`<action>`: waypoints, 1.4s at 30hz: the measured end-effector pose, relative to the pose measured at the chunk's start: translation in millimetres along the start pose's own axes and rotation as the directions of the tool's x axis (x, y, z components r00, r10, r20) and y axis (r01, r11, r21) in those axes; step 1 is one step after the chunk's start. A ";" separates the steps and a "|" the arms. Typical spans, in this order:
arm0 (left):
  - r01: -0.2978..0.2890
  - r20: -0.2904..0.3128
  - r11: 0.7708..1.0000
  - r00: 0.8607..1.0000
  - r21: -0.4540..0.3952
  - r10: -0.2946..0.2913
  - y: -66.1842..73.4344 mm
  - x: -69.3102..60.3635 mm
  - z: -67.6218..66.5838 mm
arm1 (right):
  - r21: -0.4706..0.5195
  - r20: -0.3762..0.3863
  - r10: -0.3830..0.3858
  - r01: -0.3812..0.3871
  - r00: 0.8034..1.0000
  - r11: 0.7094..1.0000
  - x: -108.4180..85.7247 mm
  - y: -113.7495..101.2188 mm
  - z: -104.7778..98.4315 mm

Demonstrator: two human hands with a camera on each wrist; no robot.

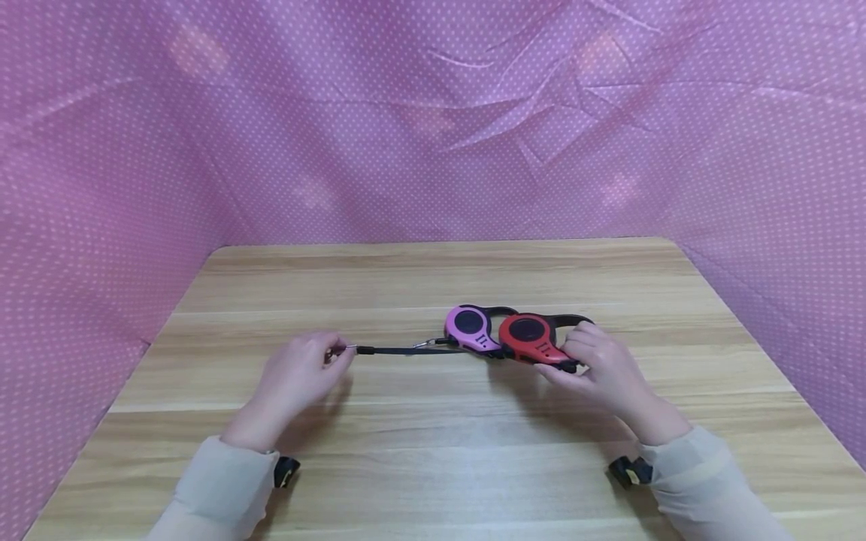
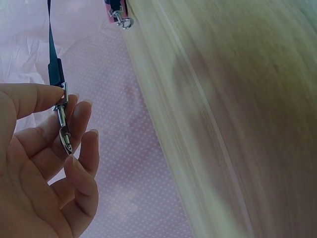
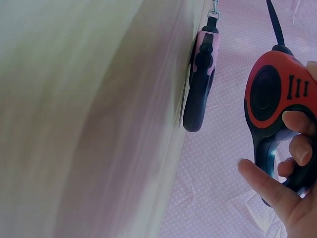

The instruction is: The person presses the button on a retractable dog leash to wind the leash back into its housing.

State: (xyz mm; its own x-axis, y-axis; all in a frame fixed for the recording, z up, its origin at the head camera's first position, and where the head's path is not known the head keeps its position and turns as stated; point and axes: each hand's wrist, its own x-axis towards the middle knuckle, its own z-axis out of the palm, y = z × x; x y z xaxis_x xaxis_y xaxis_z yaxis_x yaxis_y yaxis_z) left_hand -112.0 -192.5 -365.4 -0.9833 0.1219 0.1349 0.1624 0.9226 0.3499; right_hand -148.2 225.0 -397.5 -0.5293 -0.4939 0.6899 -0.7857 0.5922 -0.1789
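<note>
A red and black retractable dog leash point(image 1: 526, 329) is gripped by my right hand point(image 1: 605, 376), held above the table in the right wrist view point(image 3: 298, 89). From its nose a dark strap point(image 1: 392, 351) runs left, drawn out straight. At the strap's end, my left hand point(image 1: 291, 379) pinches the metal snap clip point(image 2: 63, 116) between thumb and fingers. Behind the red one lies a pink and black retractable leash point(image 1: 468, 321) on the table, touched by neither hand. Its own metal clip point(image 2: 124, 22) points left.
Under both hands is a light wood-grain table point(image 1: 406, 466). Pink dotted cloth point(image 1: 433, 173) hangs behind it and at both sides. A small black device point(image 1: 286, 472) sits at the left sleeve cuff, another black device point(image 1: 631, 472) at the right.
</note>
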 end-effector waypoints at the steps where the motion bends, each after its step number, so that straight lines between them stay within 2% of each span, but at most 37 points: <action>1: -0.002 0.001 1.000 1.000 0.001 0.002 0.4 0.1 0.1 | 0.003 -0.005 -0.005 0.005 1.000 1.000 0.3 -0.3 0.7; 20: -0.016 0.006 1.000 1.000 0.000 0.016 4.6 1.0 2.0 | 0.015 -0.030 -0.032 0.033 0.999 0.999 3.1 -1.4 7.2; 42: -0.006 0.046 1.000 0.999 -0.008 0.006 12.5 2.8 6.2 | 0.019 0.010 -0.005 0.005 1.000 1.000 8.8 -7.3 10.6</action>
State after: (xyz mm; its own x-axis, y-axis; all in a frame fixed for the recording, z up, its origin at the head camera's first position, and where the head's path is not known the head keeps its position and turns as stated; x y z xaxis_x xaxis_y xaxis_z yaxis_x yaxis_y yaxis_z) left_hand -113.3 -178.4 -366.4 -0.9850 0.1445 0.0943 0.1690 0.9190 0.3563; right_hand -150.5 209.5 -397.6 -0.5286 -0.5028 0.6839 -0.7941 0.5776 -0.1892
